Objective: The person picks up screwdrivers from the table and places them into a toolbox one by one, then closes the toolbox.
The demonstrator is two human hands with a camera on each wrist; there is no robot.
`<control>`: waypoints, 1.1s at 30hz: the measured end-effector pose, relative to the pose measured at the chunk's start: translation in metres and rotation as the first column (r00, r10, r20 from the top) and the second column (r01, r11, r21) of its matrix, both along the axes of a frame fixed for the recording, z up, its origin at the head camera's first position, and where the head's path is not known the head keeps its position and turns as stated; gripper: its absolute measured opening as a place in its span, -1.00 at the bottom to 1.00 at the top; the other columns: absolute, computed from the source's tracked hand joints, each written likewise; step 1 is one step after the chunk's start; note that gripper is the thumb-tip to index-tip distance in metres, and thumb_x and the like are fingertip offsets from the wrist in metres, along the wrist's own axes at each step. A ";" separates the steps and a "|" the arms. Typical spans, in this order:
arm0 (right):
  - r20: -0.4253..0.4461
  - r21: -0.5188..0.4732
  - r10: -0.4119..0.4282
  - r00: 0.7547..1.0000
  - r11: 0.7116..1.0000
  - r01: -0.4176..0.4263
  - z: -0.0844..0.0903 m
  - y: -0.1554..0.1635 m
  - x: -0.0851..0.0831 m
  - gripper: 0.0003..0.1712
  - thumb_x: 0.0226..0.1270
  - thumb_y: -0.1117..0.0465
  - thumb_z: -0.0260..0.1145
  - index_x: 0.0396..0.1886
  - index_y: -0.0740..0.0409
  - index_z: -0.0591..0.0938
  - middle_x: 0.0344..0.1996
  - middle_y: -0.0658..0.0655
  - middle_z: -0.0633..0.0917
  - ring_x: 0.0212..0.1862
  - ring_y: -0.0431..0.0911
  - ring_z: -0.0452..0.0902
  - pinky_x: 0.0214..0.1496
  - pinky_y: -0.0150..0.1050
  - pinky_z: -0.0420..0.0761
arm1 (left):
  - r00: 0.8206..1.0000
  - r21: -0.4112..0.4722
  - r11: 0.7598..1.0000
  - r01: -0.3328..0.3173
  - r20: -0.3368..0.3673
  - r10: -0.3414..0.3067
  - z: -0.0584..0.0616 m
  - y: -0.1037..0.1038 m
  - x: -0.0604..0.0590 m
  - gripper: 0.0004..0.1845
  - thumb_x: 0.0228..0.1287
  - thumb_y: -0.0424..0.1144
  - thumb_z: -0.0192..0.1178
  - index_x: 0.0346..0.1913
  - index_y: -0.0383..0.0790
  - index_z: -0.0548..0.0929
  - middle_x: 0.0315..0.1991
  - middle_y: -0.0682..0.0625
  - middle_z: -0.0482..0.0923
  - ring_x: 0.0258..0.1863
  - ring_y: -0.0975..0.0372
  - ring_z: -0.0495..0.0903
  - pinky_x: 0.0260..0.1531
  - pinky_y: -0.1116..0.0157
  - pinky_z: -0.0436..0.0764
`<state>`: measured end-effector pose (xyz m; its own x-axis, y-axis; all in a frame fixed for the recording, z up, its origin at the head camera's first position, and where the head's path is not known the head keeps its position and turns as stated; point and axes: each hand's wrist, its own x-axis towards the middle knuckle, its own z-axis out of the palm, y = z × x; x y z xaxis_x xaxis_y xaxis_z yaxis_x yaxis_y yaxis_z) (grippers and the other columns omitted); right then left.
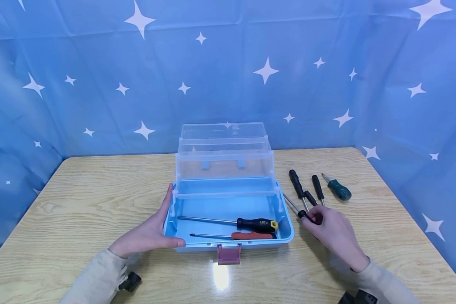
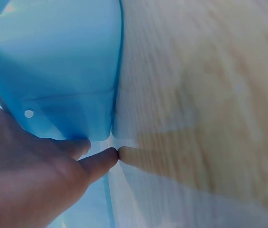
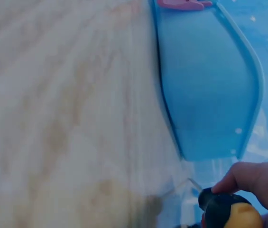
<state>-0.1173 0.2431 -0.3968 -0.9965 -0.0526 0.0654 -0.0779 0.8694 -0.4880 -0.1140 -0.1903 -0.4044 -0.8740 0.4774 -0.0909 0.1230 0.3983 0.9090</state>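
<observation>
A light blue toolbox stands on the table with its see-through lid raised at the back. My left hand rests against its left end, fingers stretched along the side wall and thumb at the front corner. To the right of the box, my right hand pinches a screwdriver by its dark handle, the shaft pointing toward the box. The right wrist view shows a yellow end on that handle. Inside the box lie a black-and-yellow screwdriver and a red-orange-handled screwdriver.
Beyond the right hand lie more screwdrivers: a long black-handled one, a short black handle, another black-handled one and a dark green one. A purple latch hangs at the box front. Blue starry cloth surrounds the table.
</observation>
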 end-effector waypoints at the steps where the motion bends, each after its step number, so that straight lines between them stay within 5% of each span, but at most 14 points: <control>1: -0.012 -0.002 -0.009 1.000 1.000 0.009 0.001 0.002 0.000 -0.87 0.16 0.19 0.36 -0.42 0.17 0.63 -0.63 -0.03 0.54 -0.63 -0.15 0.30 -0.63 -0.28 0.23 | 1.000 0.001 1.000 0.000 0.000 0.000 0.000 0.000 0.000 0.43 -0.03 -0.15 0.51 0.46 0.17 -0.60 0.51 -0.25 -0.48 0.43 -0.27 -0.31 0.21 -0.34 0.01; 16: -0.228 -0.050 -0.092 0.969 0.995 0.083 0.004 0.021 -0.010 -0.74 0.11 0.12 0.47 -0.31 0.23 0.73 -0.47 0.10 0.70 -0.48 -0.11 0.49 -0.53 -0.26 0.31 | 1.000 0.014 1.000 0.009 0.003 -0.009 -0.001 -0.001 -0.001 0.43 -0.02 -0.14 0.50 0.47 0.07 -0.60 0.51 -0.22 -0.52 0.44 -0.25 -0.35 0.21 -0.34 -0.03; 23: -0.374 -0.127 -0.119 0.920 0.989 0.076 0.003 0.022 -0.014 -0.79 0.05 0.25 0.51 -0.30 0.24 0.77 -0.35 0.25 0.72 -0.34 0.11 0.60 -0.43 -0.42 0.35 | 1.000 0.016 1.000 0.007 0.002 -0.007 -0.001 -0.001 -0.001 0.43 -0.02 -0.15 0.50 0.47 0.12 -0.60 0.51 -0.22 -0.51 0.44 -0.25 -0.34 0.21 -0.34 -0.03; 30: -0.422 -0.241 -0.157 0.893 0.969 0.057 0.003 0.020 -0.017 -0.78 0.07 0.29 0.50 -0.25 0.23 0.76 -0.29 0.19 0.73 -0.26 -0.54 0.43 -0.28 -0.64 0.38 | 1.000 0.019 1.000 0.007 0.000 -0.007 -0.001 -0.001 -0.001 0.42 -0.01 -0.14 0.50 0.46 0.21 -0.59 0.52 -0.21 -0.51 0.44 -0.24 -0.34 0.21 -0.34 -0.02; 33: -0.412 -0.278 -0.176 0.894 0.959 0.061 0.004 0.020 -0.018 -0.78 0.08 0.30 0.49 -0.23 0.23 0.75 -0.26 0.18 0.72 -0.27 -0.59 0.40 -0.29 -0.65 0.40 | 1.000 0.020 1.000 0.009 -0.001 -0.009 -0.001 -0.001 -0.001 0.42 -0.01 -0.14 0.50 0.46 0.21 -0.59 0.52 -0.21 -0.51 0.44 -0.25 -0.34 0.21 -0.34 -0.01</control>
